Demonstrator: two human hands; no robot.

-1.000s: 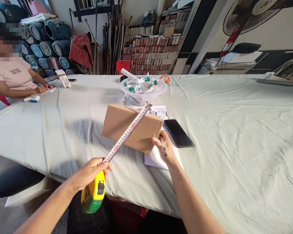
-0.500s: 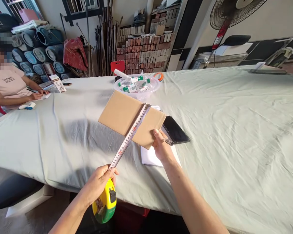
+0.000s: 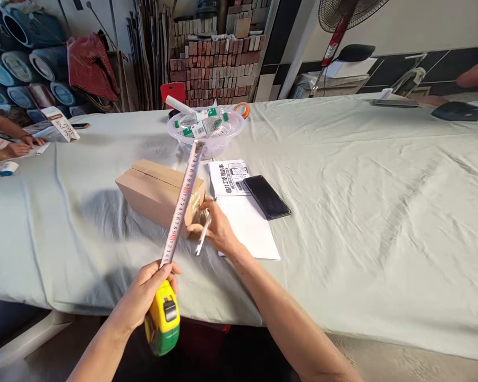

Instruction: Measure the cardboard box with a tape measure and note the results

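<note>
My left hand (image 3: 149, 289) is closed on a yellow and green tape measure (image 3: 164, 318), its fingers pinching the drawn-out blade (image 3: 179, 207). The blade slants up and away in front of a brown cardboard box (image 3: 153, 193), its end tip near the bowl's rim. The box lies lengthwise on the cloth-covered table. At its right end, my right hand (image 3: 221, 228) grips the box with thumb and fingers. A slim silver-white pen (image 3: 203, 236) is also held in that hand, pointing down. Beside this hand lies an open booklet (image 3: 247, 225) with a black phone (image 3: 267, 196) partly on it.
A clear plastic bowl (image 3: 219, 143) with several bottles stands behind the box, an orange tape roll (image 3: 242, 110) beside it. At the far left a person's hands (image 3: 26, 146) rest on paper near a folded card (image 3: 60, 123). Stacked bricks (image 3: 219, 69) and a fan (image 3: 338, 37) stand beyond the table.
The box has been turned and lowered from a tilted, raised pose onto the table. My right hand has moved left with it. The blade now stands steeper, and the view has shifted right.
</note>
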